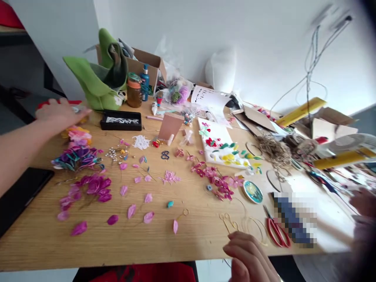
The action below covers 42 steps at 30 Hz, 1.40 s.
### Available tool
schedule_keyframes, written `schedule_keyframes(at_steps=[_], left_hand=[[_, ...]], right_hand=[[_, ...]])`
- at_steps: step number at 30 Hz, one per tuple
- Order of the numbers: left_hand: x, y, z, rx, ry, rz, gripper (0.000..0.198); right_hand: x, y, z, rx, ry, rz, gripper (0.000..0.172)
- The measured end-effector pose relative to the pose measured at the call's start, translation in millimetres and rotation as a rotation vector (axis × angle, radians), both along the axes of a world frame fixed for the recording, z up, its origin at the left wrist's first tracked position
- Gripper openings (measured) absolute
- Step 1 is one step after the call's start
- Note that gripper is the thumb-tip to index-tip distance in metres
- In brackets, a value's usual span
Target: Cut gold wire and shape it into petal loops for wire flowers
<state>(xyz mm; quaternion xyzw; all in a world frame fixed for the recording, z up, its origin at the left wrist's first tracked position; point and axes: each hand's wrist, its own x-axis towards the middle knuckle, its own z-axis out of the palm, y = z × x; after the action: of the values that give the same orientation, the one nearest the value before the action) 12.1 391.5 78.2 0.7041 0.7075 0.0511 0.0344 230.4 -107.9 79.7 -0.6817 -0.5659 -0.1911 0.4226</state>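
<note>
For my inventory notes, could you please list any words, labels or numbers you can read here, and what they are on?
Nothing can be read.
White paper sheet: dark marks, too blurred.
Blue bottle: label too small.
Brown jar: no lettering legible.
Black tray: white pattern, not text.
Object beside the red scissors: pixelated, unreadable.

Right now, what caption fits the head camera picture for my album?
Left hand reaches past pink petals on a cluttered craft table.

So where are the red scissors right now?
The red scissors lie near the table's front edge on the right, just right of the right hand, beside thin gold wire loops.
</note>
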Motion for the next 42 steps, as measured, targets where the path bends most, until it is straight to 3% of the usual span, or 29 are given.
schedule_keyframes(at_steps=[4,7,9,10,11,14,17,19,21,24,30,42], left_hand=[[-3.7,-10.6,22.9,0.07,-0.021,-0.049,0.085],[-6.6,-27.0,46.1,0.167,-0.032,-0.178,0.078],[-6.4,-56.2,58.3,0.236,-0.056,-0.293,0.082],[-5.4,-79.0,61.3,0.232,-0.073,-0.288,0.087],[-3.7,-107.3,61.3,0.31,-0.134,-0.361,0.085],[4.9,-214.0,38.6,0.525,-0.436,-0.672,0.056],[17.9,-315.5,-10.0,0.502,-0.661,-0.914,0.022],[28.1,-360.8,-42.5,0.415,-0.702,-0.994,0.023],[37.8,-385.6,-65.9,0.384,-0.714,-1.017,0.023],[46.8,-395.7,-80.7,0.314,-0.606,-1.125,0.031],[48.2,-396.3,-77.3,0.342,-0.483,-1.261,0.03],[50.3,-396.9,-91.5,0.595,-0.489,-1.1,0.025]], right_hand=[[-7.8,-6.7,-5.4,-0.004,0.156,0.005,0.016],[-11.8,-14.4,-23.3,-0.014,0.244,-0.028,0.013],[-14.1,-16.1,-41.2,-0.015,0.303,-0.093,0.008],[-15.4,-15.4,-51.1,-0.013,0.344,-0.13,0.006],[-16.7,-13.8,-60.9,-0.003,0.396,-0.164,0.004],[-20.5,-5.8,-86.6,0.031,0.557,-0.236,0.012],[-22.1,0.7,-100.2,0.062,0.606,-0.272,0.019],[-22.0,1.7,-102.8,0.063,0.603,-0.27,0.02],[-21.7,0.6,-103.1,0.055,0.596,-0.257,0.02],[-21.8,-1.7,-103.8,0.045,0.571,-0.236,0.021],[-20.6,-1.3,-110.3,0.05,0.512,-0.235,0.023],[-19.9,3.2,-106.8,0.027,0.364,-0.207,0.02]])
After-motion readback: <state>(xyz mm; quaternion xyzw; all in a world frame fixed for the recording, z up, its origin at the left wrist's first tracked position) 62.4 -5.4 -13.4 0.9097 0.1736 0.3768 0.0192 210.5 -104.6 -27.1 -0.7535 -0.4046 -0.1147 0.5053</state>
